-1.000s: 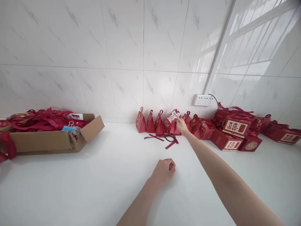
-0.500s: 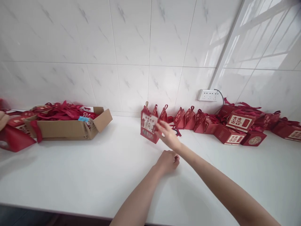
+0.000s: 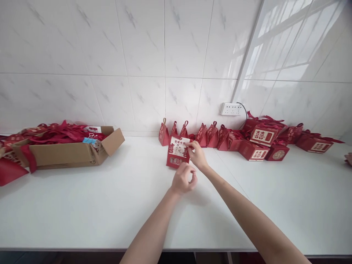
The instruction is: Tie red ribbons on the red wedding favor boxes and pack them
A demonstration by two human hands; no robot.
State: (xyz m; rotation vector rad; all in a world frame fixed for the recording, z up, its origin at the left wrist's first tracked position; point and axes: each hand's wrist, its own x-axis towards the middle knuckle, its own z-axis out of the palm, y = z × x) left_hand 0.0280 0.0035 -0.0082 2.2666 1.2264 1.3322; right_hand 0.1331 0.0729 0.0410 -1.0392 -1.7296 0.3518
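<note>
Upright on the white table (image 3: 143, 205), in front of a row of similar boxes, stands a red gift box (image 3: 179, 151) with a white printed panel and a small window low on its front. My right hand (image 3: 197, 156) is closed at the box's upper right edge, thumb and fingertips gripping it. Just below and in front of the box is my left hand (image 3: 183, 179), its fingers curled and the thumb meeting the fingertips in a loop. Whether anything small sits in that pinch I cannot make out.
A cardboard carton (image 3: 60, 156) full of red ribboned pieces lies at left, a blue binder clip (image 3: 89, 140) on its edge. Red peaked boxes (image 3: 213, 135) line the wall; more red boxes (image 3: 253, 149) are stacked right, near a power strip (image 3: 232, 109). Another person's hand (image 3: 348, 158) shows far right.
The view has swung right. My left hand has come up closer to the gift box, and the box now faces me more squarely, with my right hand still at its right side.
</note>
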